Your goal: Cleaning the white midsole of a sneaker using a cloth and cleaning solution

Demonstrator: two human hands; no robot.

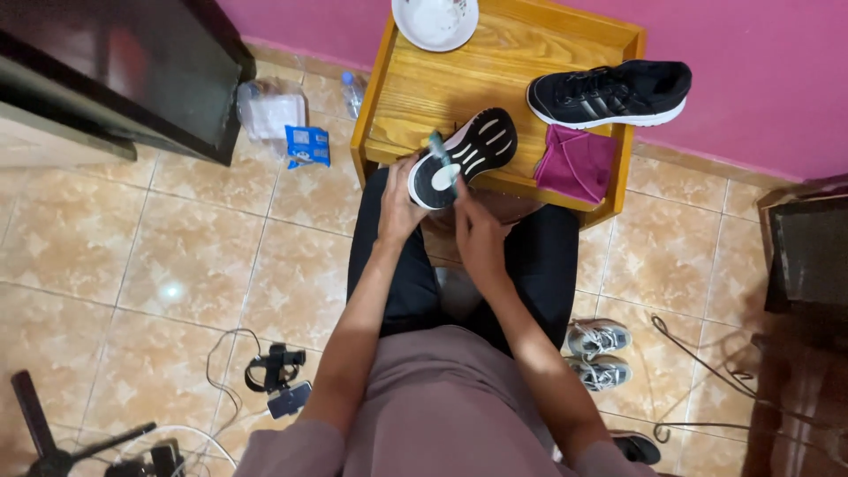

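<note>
Head view: we are sitting over glossy beige tiles by a pink wall, at a small wooden tabletop. Our left hand is gripping an upturned black shoe; our right hand is pinching a brush against its ribbed sole.

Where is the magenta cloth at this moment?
The magenta cloth lies folded at the right front corner of the wooden table, just below the black sneaker standing there.

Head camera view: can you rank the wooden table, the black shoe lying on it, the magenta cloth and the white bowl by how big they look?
1. Wooden table, clearly largest.
2. Black shoe.
3. Magenta cloth and white bowl: too alike to rank, since the frame edge cuts the bowl off.
</note>
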